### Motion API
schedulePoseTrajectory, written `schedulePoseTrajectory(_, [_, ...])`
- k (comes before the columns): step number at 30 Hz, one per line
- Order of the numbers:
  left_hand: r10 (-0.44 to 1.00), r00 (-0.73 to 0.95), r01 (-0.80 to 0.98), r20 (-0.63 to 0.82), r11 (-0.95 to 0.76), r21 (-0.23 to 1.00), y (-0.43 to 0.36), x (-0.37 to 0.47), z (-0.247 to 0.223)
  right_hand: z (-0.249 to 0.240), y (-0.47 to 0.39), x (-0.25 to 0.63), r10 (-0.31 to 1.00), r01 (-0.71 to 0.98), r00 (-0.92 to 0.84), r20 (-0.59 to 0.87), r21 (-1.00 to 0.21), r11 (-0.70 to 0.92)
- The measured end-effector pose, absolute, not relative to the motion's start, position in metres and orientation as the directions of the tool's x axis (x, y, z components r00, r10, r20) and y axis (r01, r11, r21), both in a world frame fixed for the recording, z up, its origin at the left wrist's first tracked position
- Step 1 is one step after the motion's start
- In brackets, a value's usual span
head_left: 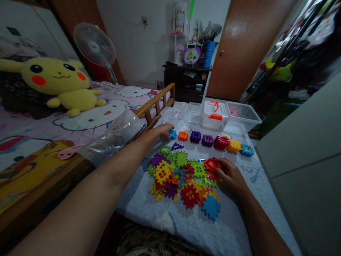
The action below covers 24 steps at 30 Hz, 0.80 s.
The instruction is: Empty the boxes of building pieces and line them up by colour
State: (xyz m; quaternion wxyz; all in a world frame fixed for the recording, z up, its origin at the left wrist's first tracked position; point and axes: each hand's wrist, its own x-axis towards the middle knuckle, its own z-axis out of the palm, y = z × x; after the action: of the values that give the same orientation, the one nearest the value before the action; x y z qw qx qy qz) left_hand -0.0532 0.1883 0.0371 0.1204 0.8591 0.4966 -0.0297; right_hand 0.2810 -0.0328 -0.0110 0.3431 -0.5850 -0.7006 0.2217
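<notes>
My left hand (165, 131) reaches to the far left end of a row of stacked toothed plastic tiles, its fingers closed around the blue tiles (173, 134). Beside them in the row stand orange tiles (183, 136), purple tiles (195, 137), red tiles (221, 142), yellow tiles (234, 146) and more blue tiles (247, 150). At the right side of a loose, mixed-colour heap, my right hand (231, 176) pinches a red tile (211, 166). Green tiles (181, 159), a yellow window tile (162, 172) and a solid blue tile (211, 207) lie in that heap.
Behind the row stand clear plastic boxes (243, 115) and a lidded box with an orange handle (214, 115). A wooden bed rail (157, 106) and a clear plastic bag (113, 137) are at the left. A pale cabinet (306, 156) borders the right side.
</notes>
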Motion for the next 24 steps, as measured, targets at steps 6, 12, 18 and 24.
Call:
schedulePoseTrajectory(6, [0.843,0.501,0.861,-0.194,-0.464,0.209,0.188,-0.050,0.035,-0.011,-0.033,0.282,0.973,0.672,-0.091,0.210,-0.709,0.216])
schedulePoseTrajectory(12, [0.857,0.504,0.850,-0.107,-0.471,0.236,0.171,-0.054,0.045,-0.011,-0.033,0.283,0.975,0.674,-0.098,0.201,-0.707,0.214])
schedulePoseTrajectory(18, [0.805,0.590,0.753,0.068,-0.578,0.314,0.120,-0.078,0.050,-0.013,-0.032,0.283,0.971,0.676,-0.094,0.220,-0.702,0.224])
schedulePoseTrajectory(24, [0.799,0.599,0.745,-0.052,-0.531,0.404,0.085,-0.089,0.029,-0.014,-0.031,0.284,0.966,0.683,-0.094,0.242,-0.690,0.239])
